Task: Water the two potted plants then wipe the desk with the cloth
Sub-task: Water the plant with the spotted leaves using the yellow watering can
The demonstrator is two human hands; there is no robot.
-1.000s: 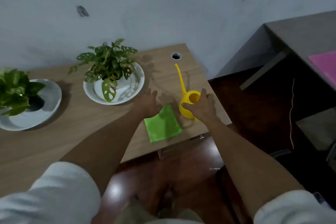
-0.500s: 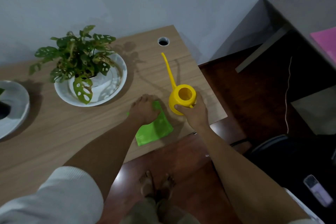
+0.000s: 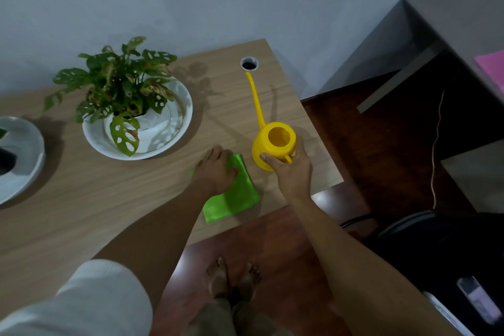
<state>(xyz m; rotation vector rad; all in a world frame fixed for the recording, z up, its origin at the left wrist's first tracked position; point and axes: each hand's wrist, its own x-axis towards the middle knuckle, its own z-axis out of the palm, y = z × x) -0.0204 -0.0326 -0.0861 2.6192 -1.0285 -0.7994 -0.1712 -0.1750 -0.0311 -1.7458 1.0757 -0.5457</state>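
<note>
A yellow watering can [image 3: 274, 144] with a long thin spout stands near the right end of the wooden desk [image 3: 81, 199]. My right hand [image 3: 291, 169] is closed around its handle and rear side. A green cloth [image 3: 234, 196] lies flat by the desk's front edge, and my left hand [image 3: 215, 169] rests palm down on its far part. A leafy plant with holed leaves [image 3: 120, 87] sits in a white bowl-shaped pot [image 3: 169, 133] left of the can. The second white pot [image 3: 24, 150] shows at the left edge, its plant mostly out of frame.
A round cable hole [image 3: 249, 63] sits at the desk's back right corner, just beyond the spout tip. The wall runs right behind the desk. A grey table [image 3: 450, 16] with a pink item stands to the right. A dark chair [image 3: 425, 232] and my bare feet are below.
My left hand has slid down onto the green cloth. My right hand has wrapped around the watering can's handle. The view has shifted right, pushing the left plant mostly out of frame.
</note>
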